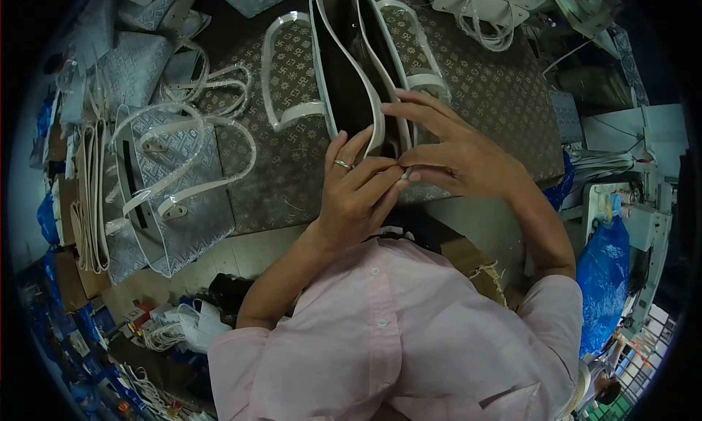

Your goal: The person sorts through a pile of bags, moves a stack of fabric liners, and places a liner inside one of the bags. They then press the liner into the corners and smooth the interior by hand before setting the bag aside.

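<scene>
A handbag (349, 77) stands open-topped in front of me, with pale edging, a dark inside and a divider. Its plastic-wrapped handles (272, 74) spread out to both sides on the patterned table cover. At the bag's near end, my left hand (355, 191) pinches the edge; a ring is on one finger. My right hand (457, 150) meets it there, thumb and index finger pinched at the same corner, other fingers stretched over the right rim. Whatever small piece lies between the fingertips is too hidden to name.
Left of the bag sits a silvery patterned handbag (179, 194) with wrapped handles, beside a stack of pale strips (91, 194). More patterned bags (135, 66) lie behind. A white bag (486, 8) is at the back right. Blue plastic (605, 282) hangs at the right; another person (607, 381) is beyond.
</scene>
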Demonstrator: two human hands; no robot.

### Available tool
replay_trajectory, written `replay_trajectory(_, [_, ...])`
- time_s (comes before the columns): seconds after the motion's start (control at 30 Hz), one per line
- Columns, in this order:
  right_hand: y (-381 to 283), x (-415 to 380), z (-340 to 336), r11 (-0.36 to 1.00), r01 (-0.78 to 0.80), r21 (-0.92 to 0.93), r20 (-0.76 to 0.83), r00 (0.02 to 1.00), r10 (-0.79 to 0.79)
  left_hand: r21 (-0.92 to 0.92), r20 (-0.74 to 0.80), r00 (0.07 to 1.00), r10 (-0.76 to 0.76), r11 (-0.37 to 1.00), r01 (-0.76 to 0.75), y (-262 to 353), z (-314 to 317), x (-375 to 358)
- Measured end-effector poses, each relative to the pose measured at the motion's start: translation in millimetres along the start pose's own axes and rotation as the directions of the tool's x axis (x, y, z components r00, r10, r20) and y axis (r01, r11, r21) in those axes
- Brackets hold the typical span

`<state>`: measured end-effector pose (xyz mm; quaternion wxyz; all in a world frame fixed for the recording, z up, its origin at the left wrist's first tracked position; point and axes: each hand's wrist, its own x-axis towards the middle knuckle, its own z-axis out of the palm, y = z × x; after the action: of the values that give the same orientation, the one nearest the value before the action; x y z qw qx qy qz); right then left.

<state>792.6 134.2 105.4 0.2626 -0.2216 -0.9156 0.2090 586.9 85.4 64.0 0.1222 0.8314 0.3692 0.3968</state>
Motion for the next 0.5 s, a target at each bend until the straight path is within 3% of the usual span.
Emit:
replay_trajectory(0.07, [-3.4,-7.5,10.4,0.993,-0.099,0.064,-0.030,0.994,0.101,-0.001,0.026,1.000,0.007,1.000,-0.007,-4.3,-6.9,-0.2])
replay_trajectory(0.13, [-6.3,-9.7,12.8,0.997,-0.076,-0.013,-0.033,0.997,0.075,-0.165,0.116,0.993,-0.004,0.986,0.023,-12.7,-25.0,1.0])
replay_trajectory(0.27, [-26.0,-0.7,15.4,0.983,-0.075,-0.168,0.040,0.996,0.083,-0.028,0.234,0.966,0.109,0.994,-0.106,-30.3,-42.0,6.0])
replay_trajectory(0.5, [-33.1,1.1,35.6,0.942,-0.106,-0.319,-0.060,0.994,0.092,0.031,0.285,0.931,0.229,0.968,-0.248,-38.1,-46.6,13.4])
